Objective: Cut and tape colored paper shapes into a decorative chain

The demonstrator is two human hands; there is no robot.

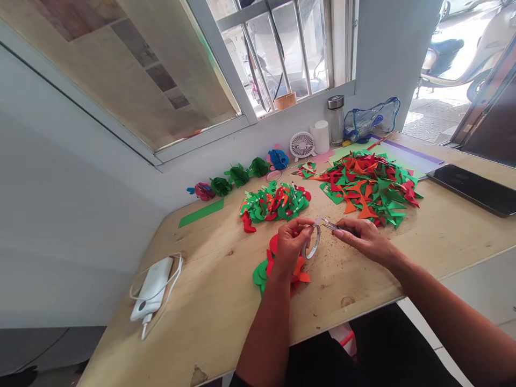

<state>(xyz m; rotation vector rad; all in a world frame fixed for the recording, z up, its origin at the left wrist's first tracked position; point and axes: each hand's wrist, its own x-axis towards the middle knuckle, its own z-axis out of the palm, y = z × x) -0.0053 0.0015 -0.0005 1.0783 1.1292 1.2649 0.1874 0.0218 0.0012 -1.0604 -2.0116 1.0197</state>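
My left hand (296, 239) is closed on a roll of clear tape (317, 244), its ring hanging below the fingers. A short free strip sticks up from the fingertips. In my right hand (360, 234) is a small pair of metal snips (329, 225), two thin tips apart and pointing at the strip. Whether the tips touch the tape I cannot tell. Partly hidden behind my left hand and forearm lies a pile of red, green and orange paper cutouts (261, 273). Beyond it sits a heap of curled paper pieces (274, 201) with white marks.
Paper scraps (374, 188) spread at the right, near a black phone (475, 188). A power bank (152, 287) with cable lies left. Along the wall stand folded paper flowers (237, 174), a small fan (302, 145), a glass bottle (335, 121) and a clear pouch (371, 119).
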